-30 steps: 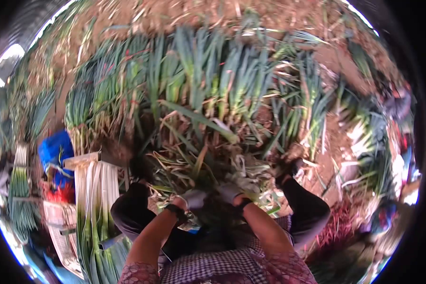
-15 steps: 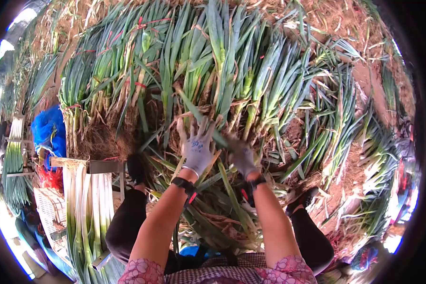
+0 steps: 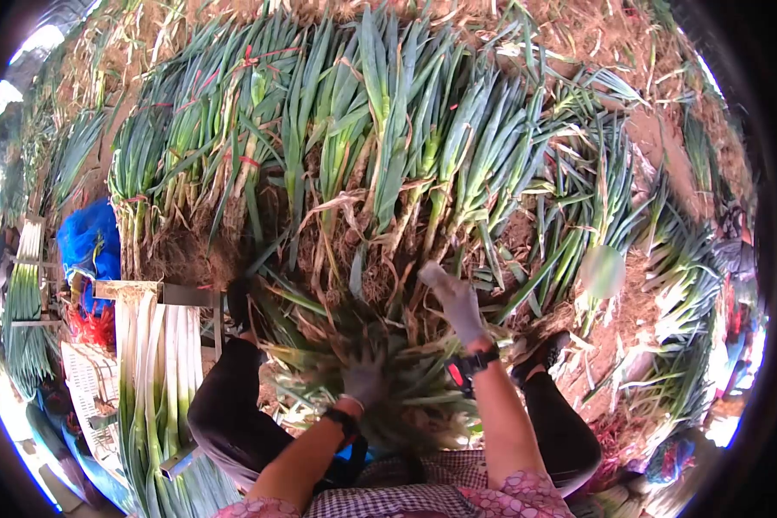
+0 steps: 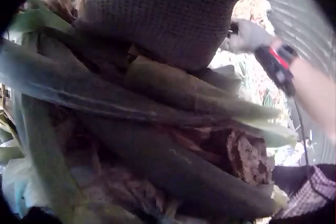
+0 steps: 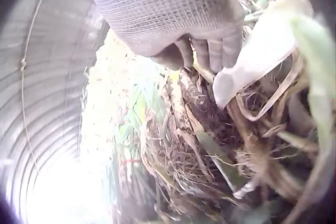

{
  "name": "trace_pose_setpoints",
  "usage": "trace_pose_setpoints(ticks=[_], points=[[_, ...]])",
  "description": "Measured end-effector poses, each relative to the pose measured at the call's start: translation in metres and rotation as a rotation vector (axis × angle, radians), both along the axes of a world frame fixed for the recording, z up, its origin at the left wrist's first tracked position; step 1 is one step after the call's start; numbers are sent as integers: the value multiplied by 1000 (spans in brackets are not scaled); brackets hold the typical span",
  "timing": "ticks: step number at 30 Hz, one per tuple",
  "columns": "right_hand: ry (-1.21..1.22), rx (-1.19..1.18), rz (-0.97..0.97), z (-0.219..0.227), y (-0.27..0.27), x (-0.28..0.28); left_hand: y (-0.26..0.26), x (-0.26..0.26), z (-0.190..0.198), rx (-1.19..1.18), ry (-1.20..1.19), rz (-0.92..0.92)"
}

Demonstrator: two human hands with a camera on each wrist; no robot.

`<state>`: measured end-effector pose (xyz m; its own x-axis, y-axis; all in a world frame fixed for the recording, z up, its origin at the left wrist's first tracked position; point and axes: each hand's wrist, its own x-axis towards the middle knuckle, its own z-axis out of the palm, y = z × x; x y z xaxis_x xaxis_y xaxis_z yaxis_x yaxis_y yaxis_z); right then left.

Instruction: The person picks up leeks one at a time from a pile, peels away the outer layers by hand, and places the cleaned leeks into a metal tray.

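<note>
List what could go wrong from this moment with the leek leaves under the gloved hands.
1. The left hand in a grey knit glove presses a loose heap of trimmed green leek leaves on the lap; with no firm grip, leaves may slide off.
2. The right hand in a grey glove reaches into muddy, tangled leek roots; it might snag them and drag neighbouring stalks out of the pile.
</note>
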<state>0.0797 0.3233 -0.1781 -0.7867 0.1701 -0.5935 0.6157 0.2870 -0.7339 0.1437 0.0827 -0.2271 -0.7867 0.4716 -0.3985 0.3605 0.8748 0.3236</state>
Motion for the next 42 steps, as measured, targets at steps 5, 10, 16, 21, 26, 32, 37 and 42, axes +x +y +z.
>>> trace_pose_setpoints(ticks=[5,10,16,21,26,32,37,42], points=[[176,339,-439,-120,-1,-50,-5,14,-43,10,-197,-14],[17,622,-502,-118,-17,-66,1,4,-55,-65,-259,-143],[285,677,349,-6,1,-33,25,-10,-84,198,-113,-264],[799,-138,-257,5,-29,28,33,-56,-52,465,-327,-235],[739,344,-137,49,-73,81,-18,-145,-63,537,-563,9],[358,189,-109,126,-120,164,30,-145,174,1589,-1126,418],[475,717,254,140,-131,170,-35,-140,215,1817,-1128,308],[990,804,42,146,-161,98,-71,-139,222,1845,-804,506]])
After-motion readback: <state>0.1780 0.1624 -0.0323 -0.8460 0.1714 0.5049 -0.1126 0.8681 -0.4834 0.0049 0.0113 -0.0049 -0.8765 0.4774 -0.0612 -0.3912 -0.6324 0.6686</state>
